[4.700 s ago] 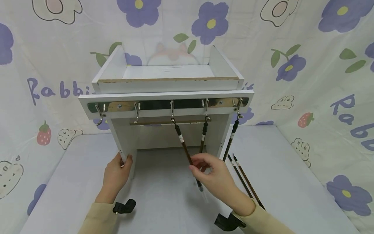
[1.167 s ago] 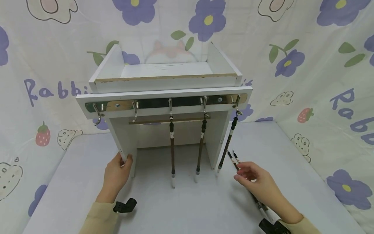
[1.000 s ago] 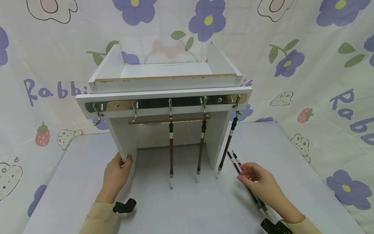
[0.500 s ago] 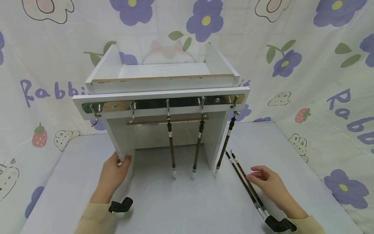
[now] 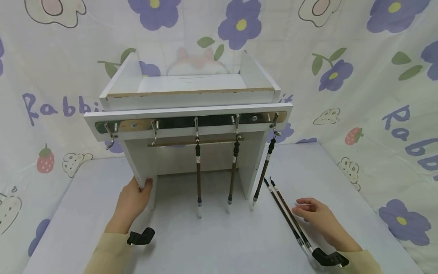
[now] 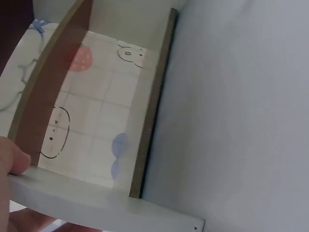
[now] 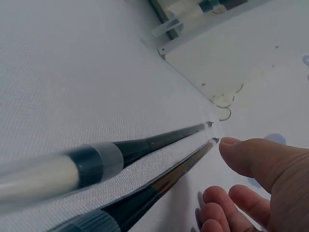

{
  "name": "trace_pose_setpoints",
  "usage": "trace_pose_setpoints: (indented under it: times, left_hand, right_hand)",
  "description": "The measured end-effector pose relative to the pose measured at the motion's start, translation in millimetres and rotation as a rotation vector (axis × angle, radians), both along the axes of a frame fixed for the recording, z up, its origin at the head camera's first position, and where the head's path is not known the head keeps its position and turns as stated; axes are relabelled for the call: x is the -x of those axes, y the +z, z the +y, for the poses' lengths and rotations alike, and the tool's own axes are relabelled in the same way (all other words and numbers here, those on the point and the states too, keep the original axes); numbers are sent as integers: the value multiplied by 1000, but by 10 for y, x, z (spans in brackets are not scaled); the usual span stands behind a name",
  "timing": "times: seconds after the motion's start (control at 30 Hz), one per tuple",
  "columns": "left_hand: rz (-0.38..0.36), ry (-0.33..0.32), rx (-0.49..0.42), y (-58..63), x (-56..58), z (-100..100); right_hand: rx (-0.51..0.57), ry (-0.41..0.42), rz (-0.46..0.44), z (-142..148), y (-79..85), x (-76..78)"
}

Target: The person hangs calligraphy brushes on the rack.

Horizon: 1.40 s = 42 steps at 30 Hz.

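brushes on the table: i see two side by side, the near-black brush and the brown brush, lying aslant just right of the shelf, loop ends away, clear-capped tips toward the person.
right hand: the right hand is just beside the brown brush, fingers loosely bent and holding nothing; i cannot tell whether the thumb brushes against it.
hanging brushes: three, tips down, on the middle hook, the next one right and the far-right one.
hook rail: a shiny five-hook rail, screwed along the front board of the white shelf.
left hand: the left hand grips the left side panel low down; my left wrist view shows the thumb inside it.
wrists: a black camera on each, below beige sleeves.
surroundings: white table, backdrop cloth with purple flowers, strawberries and lettering.
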State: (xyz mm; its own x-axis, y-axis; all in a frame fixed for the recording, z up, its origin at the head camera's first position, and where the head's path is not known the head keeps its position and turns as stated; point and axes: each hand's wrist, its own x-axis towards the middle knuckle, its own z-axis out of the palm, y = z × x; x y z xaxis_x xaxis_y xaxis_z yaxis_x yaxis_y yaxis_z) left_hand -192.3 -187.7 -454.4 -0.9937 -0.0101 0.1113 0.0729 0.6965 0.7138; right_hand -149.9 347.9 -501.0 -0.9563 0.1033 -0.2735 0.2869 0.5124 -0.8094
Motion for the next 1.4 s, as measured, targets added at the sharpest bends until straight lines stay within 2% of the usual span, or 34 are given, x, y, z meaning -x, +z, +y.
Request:
trace_pose_setpoints:
  times: [0.1, 0.3, 0.73, 1.0, 1.17, 1.4]
  left_hand:
    - [-23, 7, 26, -1, -2, -21]
    - [-62, -18, 19, -25, 7, -30]
    - [-30, 33, 15, -93, -2, -30]
    - [-40, 34, -45, -83, 7, -43]
    - [37, 49, -56, -77, -18, -54]
    - [133, 115, -80, -127, -88, -9]
  right_hand:
    - [18, 6, 4, -6, -17, 11]
    - [37, 2, 12, -21, -35, -4]
    - [6, 4, -2, -81, -9, -2]
    - [-3, 6, 3, -110, 6, 6]
    - [-11, 11, 5, -119, -2, 21]
    - [-32, 1, -15, -133, 13, 6]
